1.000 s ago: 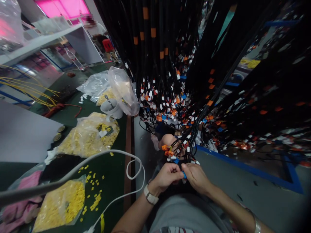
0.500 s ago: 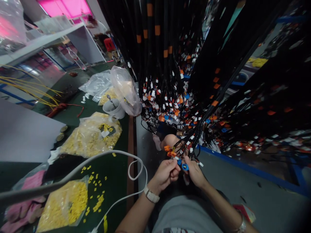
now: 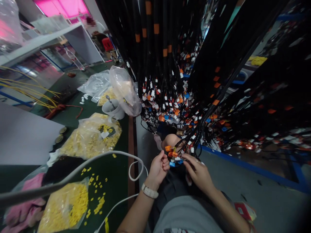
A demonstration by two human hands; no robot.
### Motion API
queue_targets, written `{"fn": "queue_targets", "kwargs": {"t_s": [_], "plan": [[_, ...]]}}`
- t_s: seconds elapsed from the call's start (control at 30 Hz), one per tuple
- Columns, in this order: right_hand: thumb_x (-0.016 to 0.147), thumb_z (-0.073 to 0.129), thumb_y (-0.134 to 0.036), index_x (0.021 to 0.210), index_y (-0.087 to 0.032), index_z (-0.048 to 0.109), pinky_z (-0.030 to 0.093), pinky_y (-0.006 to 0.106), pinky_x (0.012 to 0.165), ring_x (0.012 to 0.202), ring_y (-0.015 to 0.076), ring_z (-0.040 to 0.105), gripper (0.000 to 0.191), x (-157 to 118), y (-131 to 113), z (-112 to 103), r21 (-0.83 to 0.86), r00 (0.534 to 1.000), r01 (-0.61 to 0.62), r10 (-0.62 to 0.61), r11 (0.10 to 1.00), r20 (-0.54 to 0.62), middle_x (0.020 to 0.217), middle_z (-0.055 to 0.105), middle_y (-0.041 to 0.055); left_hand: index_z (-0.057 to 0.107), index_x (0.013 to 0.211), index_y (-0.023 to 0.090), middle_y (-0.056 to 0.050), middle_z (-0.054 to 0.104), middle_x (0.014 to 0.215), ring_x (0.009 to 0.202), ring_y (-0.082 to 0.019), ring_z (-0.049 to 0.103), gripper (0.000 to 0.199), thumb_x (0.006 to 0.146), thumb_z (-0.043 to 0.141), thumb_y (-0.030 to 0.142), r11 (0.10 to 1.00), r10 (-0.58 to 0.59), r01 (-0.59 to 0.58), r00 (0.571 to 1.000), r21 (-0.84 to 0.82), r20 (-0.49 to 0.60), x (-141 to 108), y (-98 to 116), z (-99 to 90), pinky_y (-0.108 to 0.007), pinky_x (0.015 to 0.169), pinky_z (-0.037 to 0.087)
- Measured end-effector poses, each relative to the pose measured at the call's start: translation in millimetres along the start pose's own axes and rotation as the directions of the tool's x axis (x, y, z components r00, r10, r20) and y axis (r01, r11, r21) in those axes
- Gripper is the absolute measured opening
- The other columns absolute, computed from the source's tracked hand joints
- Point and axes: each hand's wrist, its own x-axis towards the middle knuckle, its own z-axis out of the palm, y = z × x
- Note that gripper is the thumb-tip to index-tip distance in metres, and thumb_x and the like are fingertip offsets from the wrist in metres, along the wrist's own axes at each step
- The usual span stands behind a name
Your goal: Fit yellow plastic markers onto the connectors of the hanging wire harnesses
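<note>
The person's grey top (image 3: pixel 182 215) is nearest, with a pale watch (image 3: pixel 149 191) on the left wrist. The left hand (image 3: pixel 159 170) is loosely closed, its fingers curled and thumb pointing up, just left of a cluster of connectors. The right hand (image 3: pixel 198 173) has its fingers bent and its fingertips at the right side of that cluster; whether they grip a connector or only touch it, I cannot tell. The blue connectors (image 3: pixel 172 164) lie between the two hands, and the orange connectors (image 3: pixel 172 152) sit just beyond them, on the ends of black wires (image 3: pixel 198 136) that come down from above.

On the left, a green bench (image 3: pixel 114 184) bears pink gloves (image 3: pixel 25 207), a bag of yellow bits (image 3: pixel 77 207) with loose bits (image 3: pixel 99 204) beside it, and a white cable (image 3: pixel 109 154) looping across. Farther along are a second yellow-filled bag (image 3: pixel 85 139) and a white cup (image 3: pixel 115 111) with a spoon (image 3: pixel 109 101) in it, touching a clear bag (image 3: pixel 123 90).

Ahead hang thick black harnesses (image 3: pixel 155 58) with orange tags, above a blue frame (image 3: pixel 245 161). Far off, a red stool (image 3: pixel 106 44) stands near a white table (image 3: pixel 46 40) and a pink window (image 3: pixel 62 7).
</note>
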Motion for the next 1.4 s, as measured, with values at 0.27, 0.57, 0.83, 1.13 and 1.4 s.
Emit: {"fn": "queue_targets", "kwargs": {"t_s": [0.27, 0.57, 0.83, 1.13, 1.4], "plan": [[0.085, 0.043, -0.041, 0.103, -0.020, 0.060, 0.048, 0.028, 0.062, 0.069, 0.0180, 0.064, 0.032, -4, 39, -25, -0.025, 0.930, -0.307, 0.294, 0.951, -0.219, 0.100, 0.066, 0.0083, 0.043, 0.064, 0.013, 0.007, 0.028, 0.049, 0.038, -0.002, 0.026, 0.030, 0.088, 0.046, 0.030, 0.987, -0.100, 0.102, 0.995, -0.121, 0.023, -1, 1, 2.8, -0.012, 0.034, 0.019], [0.084, 0.041, -0.050, 0.092, -0.018, 0.063, 0.044, 0.029, 0.057, 0.059, 0.0196, 0.061, 0.039, -4, 38, -14, -0.004, 0.893, -0.418, 0.411, 0.908, -0.183, 0.074, 0.068, 0.0064, 0.045, 0.065, 0.012, 0.006, 0.031, 0.050, 0.039, -0.003, 0.028, 0.028, 0.088, 0.046, 0.029, 0.988, -0.073, 0.074, 0.997, -0.133, 0.014, -1, 3, 1.9, -0.012, 0.035, 0.021], [0.082, 0.048, -0.043, 0.095, -0.020, 0.063, 0.048, 0.031, 0.071, 0.079, 0.0214, 0.064, 0.030, 17, 12, 0, 0.186, 0.912, -0.271, 0.314, 0.944, -0.265, 0.089, 0.068, 0.0070, 0.044, 0.065, 0.013, 0.006, 0.028, 0.051, 0.038, -0.003, 0.027, 0.028, 0.088, 0.045, 0.029, 0.990, -0.077, 0.077, 0.997, -0.122, 0.010, 0, 3, 2.3, -0.012, 0.034, 0.020], [0.068, 0.064, -0.035, 0.106, -0.023, 0.054, 0.050, 0.031, 0.077, 0.102, 0.0212, 0.056, 0.041, 57, -16, 31, 0.797, 0.835, -0.400, 0.538, 0.452, 0.113, 0.115, 0.058, 0.0052, 0.044, 0.066, 0.013, 0.006, 0.030, 0.051, 0.039, -0.003, 0.027, 0.027, 0.088, 0.045, 0.030, 0.992, -0.059, 0.061, 0.998, -0.114, 0.022, 2, 6, -1.3, -0.012, 0.035, 0.019], [0.060, 0.071, -0.025, 0.089, -0.023, 0.054, 0.052, 0.022, 0.060, 0.081, 0.0152, 0.063, 0.034, 72, -19, 31, 0.839, 0.781, -0.452, 0.588, 0.302, 0.209, 0.091, 0.060, -0.0008, 0.043, 0.066, 0.013, 0.006, 0.031, 0.049, 0.038, -0.002, 0.027, 0.027, 0.087, 0.047, 0.030, 0.990, -0.056, 0.058, 0.998, -0.125, 0.025, 2, 5, -1.5, -0.012, 0.035, 0.018]]}}
